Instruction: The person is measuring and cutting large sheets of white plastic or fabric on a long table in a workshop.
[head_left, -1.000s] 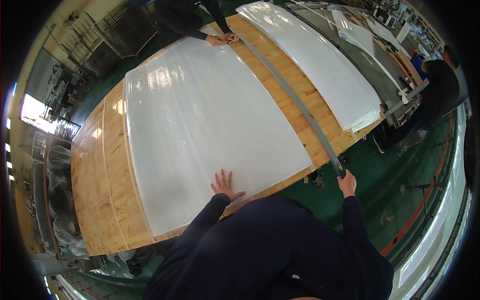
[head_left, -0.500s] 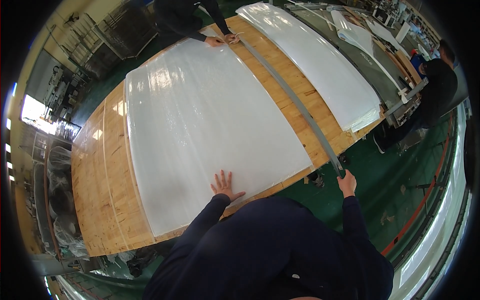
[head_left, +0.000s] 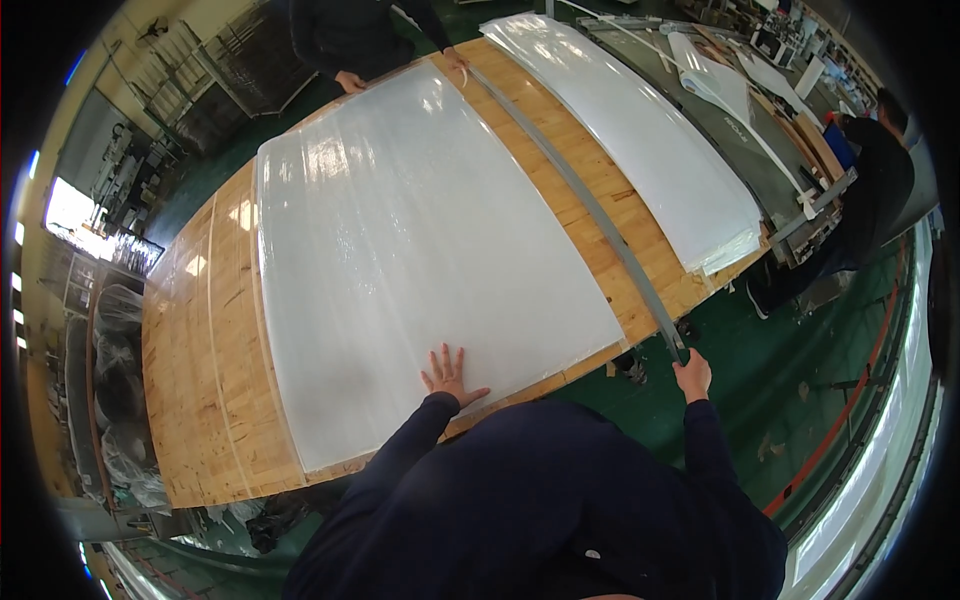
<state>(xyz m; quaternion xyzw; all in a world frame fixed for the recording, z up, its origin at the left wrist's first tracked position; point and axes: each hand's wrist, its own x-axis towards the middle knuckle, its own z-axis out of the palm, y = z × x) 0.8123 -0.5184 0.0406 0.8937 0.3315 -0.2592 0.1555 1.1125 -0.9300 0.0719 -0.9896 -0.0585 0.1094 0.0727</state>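
My left hand [head_left: 451, 378] lies flat with its fingers spread on the near edge of a large glossy whitish sheet [head_left: 400, 230]. Just past the table's near edge, my right hand [head_left: 692, 376] is closed round the end of a long grey metal bar [head_left: 596, 212]. The bar lies across the wooden table [head_left: 205, 380], to the right of the sheet. At its far end a co-worker's hand [head_left: 455, 58] is on or beside the bar. That person's other hand [head_left: 350, 82] rests at the sheet's far edge.
A stack of glossy white sheets [head_left: 640, 140] lies along the table's right side. Beyond it stands a grey bench [head_left: 715, 115] with strips and rolled film. Another person [head_left: 868, 185] is at the right. Plastic-wrapped rolls [head_left: 118, 380] stand at the left.
One of the co-worker's hands has moved left along the sheet's far edge, away from the bar. The co-worker's body has straightened and shifted left. My hands keep their places.
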